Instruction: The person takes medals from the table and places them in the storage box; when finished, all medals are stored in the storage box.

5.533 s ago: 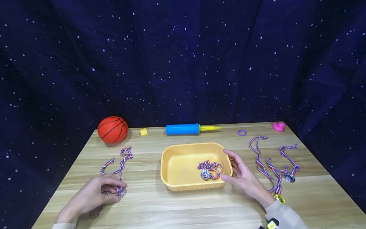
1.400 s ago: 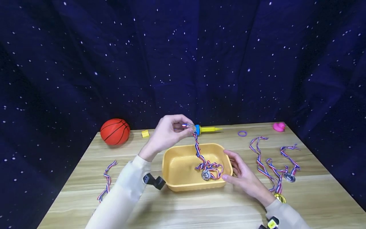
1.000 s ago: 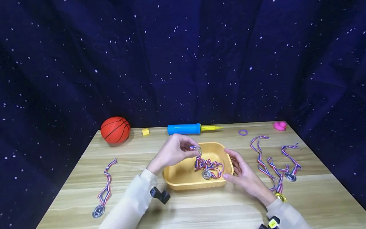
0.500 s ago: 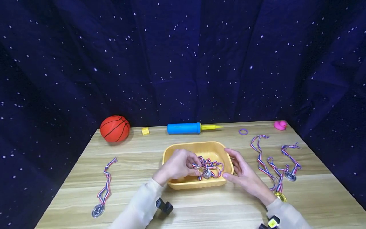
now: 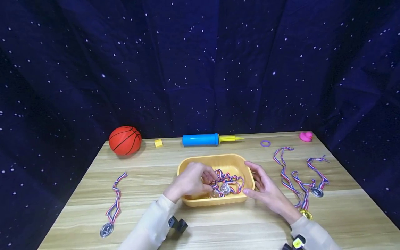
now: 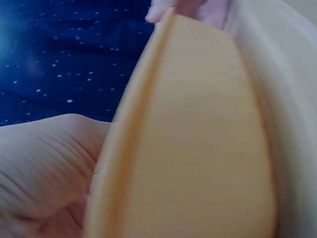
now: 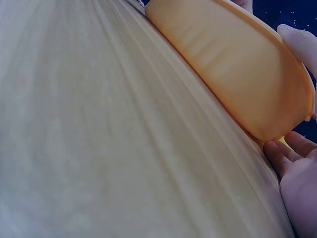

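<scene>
At the middle of a wood-grained table [image 5: 215, 229] sits a yellow tub [image 5: 218, 202], smooth and plastic-looking, with rounded corners and a lipped rim; on its floor lie a bright medal [image 5: 225, 189] and a dull medal [image 5: 214, 194], both shiny discs, among twisted striped ribbons of red, white and blue.

The left hand [image 5: 191, 178] reaches over the rim at 9 o'clock, thumb and fingers loosely bent with a gap between them; the dull medal lies just below the thumb, and I cannot tell whether they touch; the bright one lies at the hand's 3 o'clock. The right hand [image 5: 268, 192] holds the tub's 3 o'clock end, thumb at the near corner, fingers bent against the outer wall; both tub medals lie towards its 9 o'clock.

Around the tub, a lone medal [image 5: 107, 230] lies at 8 o'clock; a round red ball [image 5: 125, 140] and a boxy yellow brick [image 5: 158, 143] at 10; a cylindrical blue pump [image 5: 200, 140] with a tapered yellow nozzle [image 5: 228, 138] at 11; a thin purple ring [image 5: 265, 146] and a pink duck [image 5: 305, 136] at 2; a silver medal [image 5: 317, 192] at 3; a gold medal [image 5: 306, 214] nearer 4.
</scene>
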Demonstrator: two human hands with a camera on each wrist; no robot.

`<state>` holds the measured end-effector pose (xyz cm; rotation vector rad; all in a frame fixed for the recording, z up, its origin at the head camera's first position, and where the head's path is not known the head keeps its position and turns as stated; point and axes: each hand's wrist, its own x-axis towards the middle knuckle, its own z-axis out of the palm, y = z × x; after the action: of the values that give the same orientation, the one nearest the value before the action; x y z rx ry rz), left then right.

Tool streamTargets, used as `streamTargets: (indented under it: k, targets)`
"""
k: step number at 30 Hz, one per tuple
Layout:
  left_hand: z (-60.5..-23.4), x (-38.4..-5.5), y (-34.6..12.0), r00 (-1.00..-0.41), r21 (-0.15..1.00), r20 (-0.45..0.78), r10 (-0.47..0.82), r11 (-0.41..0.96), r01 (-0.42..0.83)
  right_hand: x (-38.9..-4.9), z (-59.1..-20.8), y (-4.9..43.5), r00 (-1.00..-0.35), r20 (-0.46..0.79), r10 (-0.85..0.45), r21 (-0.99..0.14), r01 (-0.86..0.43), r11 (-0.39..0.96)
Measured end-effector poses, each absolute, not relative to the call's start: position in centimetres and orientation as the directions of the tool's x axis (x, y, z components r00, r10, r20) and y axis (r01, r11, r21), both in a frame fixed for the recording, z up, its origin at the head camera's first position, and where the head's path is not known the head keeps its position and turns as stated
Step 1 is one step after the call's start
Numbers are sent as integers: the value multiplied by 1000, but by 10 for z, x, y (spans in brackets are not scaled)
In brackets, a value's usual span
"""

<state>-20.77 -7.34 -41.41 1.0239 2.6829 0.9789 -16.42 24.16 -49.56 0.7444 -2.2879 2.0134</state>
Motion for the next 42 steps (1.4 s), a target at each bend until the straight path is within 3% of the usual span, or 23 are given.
streamTargets:
  k: [10,22,33,42]
  targets:
    - [-388,-212,-107,-766,604,353,538,494,625,-163,-494,241,-890,306,-339,-934,-350,74]
    - [-366,-202,-171,-745,571,542,389,480,666,-164,-494,241,-891,299,-343,-940,-337,57]
    - [-374,-175,-226,-770,549,558,308,559,621,-163,-495,240,-893,292,-343,-944,-327,48]
    - [-396,-145,-275,-810,629,524,262,522,576,-164,-495,240,-889,300,-346,-942,-333,40]
